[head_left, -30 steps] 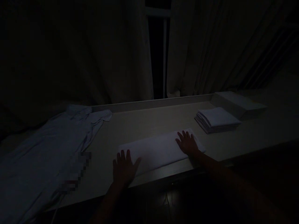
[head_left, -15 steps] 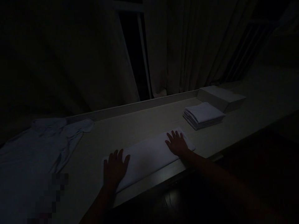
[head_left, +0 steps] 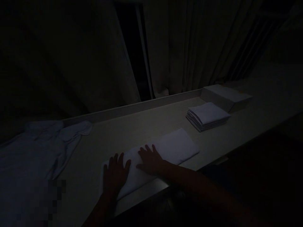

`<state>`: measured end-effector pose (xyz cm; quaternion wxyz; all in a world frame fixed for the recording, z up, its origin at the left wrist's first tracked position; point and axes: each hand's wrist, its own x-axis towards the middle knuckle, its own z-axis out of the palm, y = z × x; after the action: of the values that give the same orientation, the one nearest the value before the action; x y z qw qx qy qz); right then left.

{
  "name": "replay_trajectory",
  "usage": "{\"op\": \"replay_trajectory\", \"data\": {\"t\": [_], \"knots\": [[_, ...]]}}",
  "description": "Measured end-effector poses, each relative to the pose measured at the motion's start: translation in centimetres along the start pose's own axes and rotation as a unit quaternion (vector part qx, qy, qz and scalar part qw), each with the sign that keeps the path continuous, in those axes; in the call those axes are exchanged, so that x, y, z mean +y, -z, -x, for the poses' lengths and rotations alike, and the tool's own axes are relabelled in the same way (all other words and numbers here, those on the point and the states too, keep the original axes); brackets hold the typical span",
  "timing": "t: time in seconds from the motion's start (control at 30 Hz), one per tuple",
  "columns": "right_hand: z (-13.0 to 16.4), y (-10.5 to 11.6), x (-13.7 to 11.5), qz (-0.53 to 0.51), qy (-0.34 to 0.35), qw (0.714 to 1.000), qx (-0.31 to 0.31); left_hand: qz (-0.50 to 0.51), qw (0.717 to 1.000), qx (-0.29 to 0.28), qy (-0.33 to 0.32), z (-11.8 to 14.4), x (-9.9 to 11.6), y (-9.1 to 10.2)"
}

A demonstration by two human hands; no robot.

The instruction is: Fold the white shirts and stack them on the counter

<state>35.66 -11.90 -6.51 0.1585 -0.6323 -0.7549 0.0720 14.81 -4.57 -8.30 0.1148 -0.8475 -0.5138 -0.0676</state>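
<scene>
A white cloth (head_left: 175, 146), folded into a long flat strip, lies along the front of the table. My left hand (head_left: 115, 173) rests on its left end with the fingers spread. Close beside it, my right hand (head_left: 150, 160) lies flat on the strip, left of its middle, fingers apart. Neither hand grips the fabric. The right half of the strip is uncovered and looks smooth. The light is very dim, so fine details of the cloth cannot be made out.
A stack of folded white cloths (head_left: 208, 116) sits to the right, in front of a pale box (head_left: 224, 96). On the left lies a spread light shirt (head_left: 44, 145). A low ledge (head_left: 146, 105) runs along the table's back, with curtains (head_left: 177, 47) behind.
My right hand has slid left along the strip, from its right end to near my left hand. My left hand has stayed on the left end. The view has shifted slightly.
</scene>
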Motion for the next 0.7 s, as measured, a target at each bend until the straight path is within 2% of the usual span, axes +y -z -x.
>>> {"op": "replay_trajectory", "data": {"t": [0.07, 0.13, 0.33, 0.4, 0.47, 0.6, 0.7], "knots": [[-0.4, -0.6, -0.2, -0.003, -0.003, 1.000, 0.007, 0.006, 1.000, -0.001, -0.006, 0.1, -0.1, -0.2], [-0.2, 0.0, 1.5, -0.003, -0.017, 1.000, 0.004, 0.017, 1.000, -0.002, 0.003, 0.1, -0.1, -0.3], [2.6, 4.5, 11.0, 0.053, -0.115, 0.992, 0.004, 0.039, 0.999, -0.011, 0.022, -0.2, -0.2, -0.3], [3.6, 5.5, 13.2, 0.081, -0.143, 0.986, 0.015, 0.035, 0.999, -0.015, 0.022, -0.2, -0.3, -0.4], [4.4, 6.1, 14.4, 0.111, -0.175, 0.977, 0.041, 0.033, 0.999, -0.014, 0.020, -0.3, -0.5, -0.6], [5.0, 6.1, 15.0, 0.139, -0.235, 0.957, 0.096, 0.048, 0.999, -0.015, 0.014, -0.4, -0.8, -0.8], [4.9, 6.0, 15.4, 0.127, -0.318, 0.929, 0.140, 0.072, 0.997, -0.018, 0.012, -0.5, -1.2, -0.5]]}}
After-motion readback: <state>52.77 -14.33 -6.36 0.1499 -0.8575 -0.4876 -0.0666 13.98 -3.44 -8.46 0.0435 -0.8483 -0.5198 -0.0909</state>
